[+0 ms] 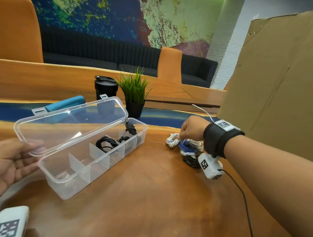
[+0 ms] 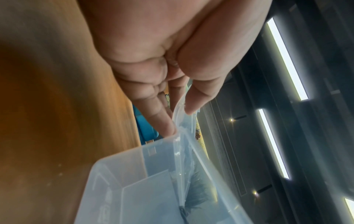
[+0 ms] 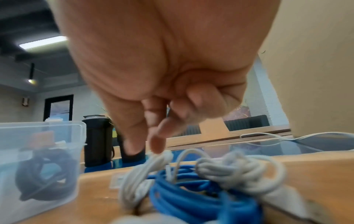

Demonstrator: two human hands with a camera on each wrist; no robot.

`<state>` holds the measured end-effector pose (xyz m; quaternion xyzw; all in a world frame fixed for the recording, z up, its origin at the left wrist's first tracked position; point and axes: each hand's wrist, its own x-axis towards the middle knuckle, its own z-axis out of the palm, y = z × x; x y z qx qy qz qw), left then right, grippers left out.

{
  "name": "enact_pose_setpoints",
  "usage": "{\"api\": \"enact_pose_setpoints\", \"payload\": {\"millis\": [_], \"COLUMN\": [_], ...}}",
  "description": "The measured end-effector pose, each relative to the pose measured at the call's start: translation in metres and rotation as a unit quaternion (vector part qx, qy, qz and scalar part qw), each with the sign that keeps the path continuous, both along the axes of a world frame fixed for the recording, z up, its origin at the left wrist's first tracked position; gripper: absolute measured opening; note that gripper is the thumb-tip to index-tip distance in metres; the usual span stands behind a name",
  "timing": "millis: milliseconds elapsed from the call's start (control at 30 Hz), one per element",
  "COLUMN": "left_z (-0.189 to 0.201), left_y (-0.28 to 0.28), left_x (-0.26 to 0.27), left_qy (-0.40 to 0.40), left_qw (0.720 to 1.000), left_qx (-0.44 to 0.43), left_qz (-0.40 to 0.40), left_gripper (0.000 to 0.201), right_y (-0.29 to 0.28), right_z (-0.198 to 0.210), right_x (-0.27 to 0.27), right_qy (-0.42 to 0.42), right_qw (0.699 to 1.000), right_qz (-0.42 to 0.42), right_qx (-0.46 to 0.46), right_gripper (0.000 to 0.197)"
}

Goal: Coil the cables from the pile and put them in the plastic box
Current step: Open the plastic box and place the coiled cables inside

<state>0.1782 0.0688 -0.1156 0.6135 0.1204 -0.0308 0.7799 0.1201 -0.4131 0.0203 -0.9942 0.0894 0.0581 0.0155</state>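
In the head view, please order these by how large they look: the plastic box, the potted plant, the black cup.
1. plastic box, though it is nearest the camera
2. potted plant
3. black cup, partly hidden behind the lid

Open box [image 1: 60,178]; tangled cables [image 1: 185,144] beside.

Left hand [image 1: 6,161] low at left, palm up, fingers [image 2: 161,116] nearly straight, thumb and fingertips pinching a thin edge between them. Right arm stretched forward from the right, black strap round the wrist. Right hand [image 1: 192,127] knuckles up, angled down; thumb and index finger [image 3: 158,143] extended downward, tips close together, other fingers curled into palm.
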Motion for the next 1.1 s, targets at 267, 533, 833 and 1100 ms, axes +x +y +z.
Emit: {"api": "enact_pose_setpoints", "payload": {"millis": [267, 533, 833, 1100], "left_z": [0.043, 0.058, 0.058, 0.064], "left_y": [-0.033, -0.039, -0.043, -0.041], "left_x": [-0.048, -0.064, -0.061, -0.069], "left_qy": [-0.050, -0.058, -0.045, -0.049], "left_qw": [0.997, 0.994, 0.995, 0.995], "left_qx": [-0.020, -0.048, -0.054, -0.051], "left_qz": [-0.052, -0.076, -0.065, -0.066], "left_gripper": [0.016, 0.030, 0.031, 0.024], "right_y": [0.065, 0.058, 0.037, 0.046], "right_z": [-0.009, -0.015, -0.002, 0.021], "right_x": [0.029, 0.037, 0.030, 0.023], "right_qy": [0.132, 0.150, 0.011, -0.016], "right_qw": [0.949, 0.953, 0.987, 0.855], "right_qz": [0.114, 0.093, 0.009, -0.063], "right_qx": [-0.261, -0.244, 0.160, 0.515], "right_gripper": [0.022, 0.053, 0.030, 0.006]}}
